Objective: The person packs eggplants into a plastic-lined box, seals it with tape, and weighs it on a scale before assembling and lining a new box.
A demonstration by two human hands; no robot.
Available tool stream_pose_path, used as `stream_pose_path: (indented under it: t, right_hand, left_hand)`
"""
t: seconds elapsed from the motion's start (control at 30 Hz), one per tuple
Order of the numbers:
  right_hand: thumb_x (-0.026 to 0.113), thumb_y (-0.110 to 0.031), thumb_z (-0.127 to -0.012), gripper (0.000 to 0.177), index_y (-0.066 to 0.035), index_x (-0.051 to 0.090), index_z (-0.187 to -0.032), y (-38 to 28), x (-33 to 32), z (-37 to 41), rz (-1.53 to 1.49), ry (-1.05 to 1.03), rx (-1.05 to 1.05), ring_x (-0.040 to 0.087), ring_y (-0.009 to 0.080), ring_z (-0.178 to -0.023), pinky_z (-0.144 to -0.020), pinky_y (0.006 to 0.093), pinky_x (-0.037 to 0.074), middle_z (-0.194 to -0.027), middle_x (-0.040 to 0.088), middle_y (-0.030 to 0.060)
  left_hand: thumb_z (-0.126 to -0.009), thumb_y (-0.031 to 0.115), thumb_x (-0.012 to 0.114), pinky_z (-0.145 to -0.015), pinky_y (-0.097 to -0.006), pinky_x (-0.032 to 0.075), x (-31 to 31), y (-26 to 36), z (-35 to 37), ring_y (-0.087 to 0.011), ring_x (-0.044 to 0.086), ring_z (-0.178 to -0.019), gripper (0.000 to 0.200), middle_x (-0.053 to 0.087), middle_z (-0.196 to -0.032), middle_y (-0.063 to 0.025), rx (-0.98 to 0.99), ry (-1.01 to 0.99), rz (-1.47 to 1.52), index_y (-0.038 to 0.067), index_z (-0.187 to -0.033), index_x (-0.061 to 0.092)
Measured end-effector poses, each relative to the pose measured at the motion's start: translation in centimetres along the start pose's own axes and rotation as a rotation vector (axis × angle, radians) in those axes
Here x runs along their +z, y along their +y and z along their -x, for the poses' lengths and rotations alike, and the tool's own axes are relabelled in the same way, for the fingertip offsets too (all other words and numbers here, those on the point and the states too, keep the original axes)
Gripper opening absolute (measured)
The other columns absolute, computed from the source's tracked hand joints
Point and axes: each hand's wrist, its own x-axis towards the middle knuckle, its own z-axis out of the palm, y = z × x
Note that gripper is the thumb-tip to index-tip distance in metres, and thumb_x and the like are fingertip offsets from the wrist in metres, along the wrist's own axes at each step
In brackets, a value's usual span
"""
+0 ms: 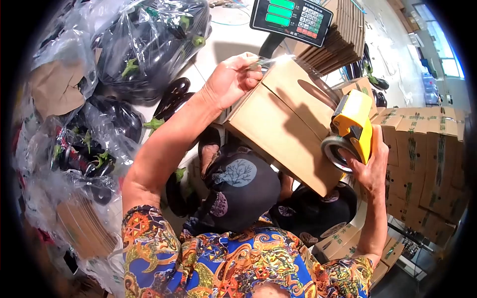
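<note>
A cardboard box (298, 126) is tilted in front of my knees, its flaps folded together along a middle seam. My right hand (370, 166) grips a yellow tape dispenser (354, 119) with a roll of clear tape at its lower end, over the right side of the box. From it a strip of clear tape (318, 74) stretches along the far edge of the box towards the left. Fingers curled, my left hand (236, 79) pinches the loose end of that strip at the box's far left corner.
Clear plastic bags of eggplants (149, 44) crowd the left, with loose eggplants (174, 94) beside them. A digital scale display (292, 19) stands at the far side, next to a stack of flattened cardboard (343, 37). Cartons (422, 164) are piled on the right.
</note>
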Motion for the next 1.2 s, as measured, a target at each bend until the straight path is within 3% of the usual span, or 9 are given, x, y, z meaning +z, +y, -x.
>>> stream_pose_path:
  t: [0.3, 0.4, 0.43, 0.53, 0.63, 0.87, 1.07, 1.1, 1.2]
  right_hand:
    - [0.076, -0.017, -0.074, 0.043, -0.002, 0.046, -0.100, -0.2, 0.5, 0.5, 0.048, 0.034, 0.000, 0.064, 0.0368, -0.073, -0.067, 0.0371, 0.051, -0.080, 0.062, 0.0204]
    - [0.075, -0.013, -0.073, 0.043, -0.002, 0.045, -0.102, -0.4, 0.6, 0.4, 0.084, 0.024, -0.027, 0.063, 0.0394, -0.074, -0.067, 0.0386, 0.051, -0.080, 0.060, 0.0211]
    - [0.075, -0.012, -0.072, 0.044, -0.002, 0.045, -0.102, -0.5, 0.6, 0.3, 0.087, 0.012, -0.026, 0.063, 0.0401, -0.076, -0.068, 0.0391, 0.051, -0.081, 0.061, 0.0214]
    - [0.076, -0.011, -0.070, 0.047, -0.002, 0.045, -0.103, -1.5, 0.6, -0.4, 0.140, -0.028, -0.010, 0.064, 0.0419, -0.080, -0.070, 0.0406, 0.051, -0.084, 0.061, 0.0223]
    - [0.078, -0.010, -0.068, 0.049, -0.002, 0.045, -0.103, -2.1, 0.8, -0.9, 0.189, -0.051, -0.017, 0.063, 0.0432, -0.083, -0.071, 0.0420, 0.051, -0.086, 0.062, 0.0227]
    - [0.082, -0.014, -0.068, 0.050, -0.002, 0.048, -0.103, -2.9, 0.9, -1.6, 0.258, -0.123, 0.043, 0.063, 0.0436, -0.084, -0.072, 0.0424, 0.051, -0.088, 0.063, 0.0224]
    - [0.081, -0.021, -0.073, 0.045, -0.002, 0.049, -0.097, -3.8, 1.5, -2.9, 0.360, -0.150, -0.018, 0.062, 0.0422, -0.079, -0.069, 0.0420, 0.050, -0.084, 0.061, 0.0213]
    - [0.073, -0.008, -0.071, 0.039, -0.001, 0.047, -0.100, -4.2, 1.4, -3.0, 0.351, -0.166, -0.018, 0.061, 0.0432, -0.081, -0.069, 0.0477, 0.050, -0.087, 0.059, 0.0221]
    - [0.080, -0.023, -0.074, 0.045, -0.002, 0.049, -0.099, -4.2, 1.6, -3.0, 0.394, -0.155, -0.009, 0.063, 0.0418, -0.080, -0.069, 0.0426, 0.050, -0.085, 0.062, 0.0213]
  left_hand:
    - [-0.094, 0.014, 0.059, -0.056, -0.0206, 0.041, 1.9, 0.8, 0.5, -0.0079, 0.045, -0.064, 0.005, 0.047, -0.076, 0.0028, -0.022, 0.067, -0.098, 0.009, -0.094, 0.056]
    - [-0.094, 0.016, 0.060, -0.060, -0.0234, 0.047, 3.0, 2.8, 1.6, -0.0117, 0.058, -0.072, 0.006, 0.057, -0.083, -0.0009, 0.078, 0.240, -0.316, 0.010, -0.097, 0.058]
    - [-0.095, 0.016, 0.059, -0.061, -0.0255, 0.051, 1.3, 3.8, 1.5, -0.0137, 0.064, -0.078, 0.009, 0.062, -0.090, -0.0028, 0.123, 0.164, -0.321, 0.009, -0.099, 0.058]
    - [-0.097, 0.018, 0.058, -0.062, -0.0234, 0.049, -0.3, 6.1, 2.8, -0.0066, 0.058, -0.071, 0.010, 0.060, -0.087, 0.0010, 0.043, 0.084, -0.618, 0.009, -0.099, 0.056]
    - [-0.097, 0.020, 0.059, -0.062, -0.0227, 0.048, -1.0, 6.0, 2.7, -0.0051, 0.052, -0.067, 0.012, 0.056, -0.083, 0.0034, 0.046, 0.159, -0.770, 0.009, -0.098, 0.055]
    - [-0.097, 0.017, 0.059, -0.061, -0.0242, 0.045, -2.3, 6.3, 1.5, -0.0045, 0.047, -0.066, 0.010, 0.047, -0.076, 0.0054, 0.063, 0.119, -0.717, 0.009, -0.095, 0.055]
    - [-0.097, 0.019, 0.060, -0.060, -0.0200, 0.047, -4.7, 5.3, 1.2, -0.0057, 0.051, -0.062, 0.012, 0.053, -0.075, 0.0036, 0.043, 0.185, -0.746, 0.008, -0.095, 0.055]
    - [-0.097, 0.019, 0.060, -0.060, -0.0201, 0.048, -5.3, 4.7, 1.0, -0.0057, 0.052, -0.062, 0.012, 0.054, -0.076, 0.0035, 0.020, 0.181, -0.736, 0.009, -0.095, 0.056]
    - [-0.094, 0.021, 0.061, -0.062, -0.0229, 0.047, -6.3, 1.9, 0.2, -0.0071, 0.050, -0.067, 0.015, 0.052, -0.076, 0.0013, -0.052, 0.215, -0.905, 0.008, -0.092, 0.056]
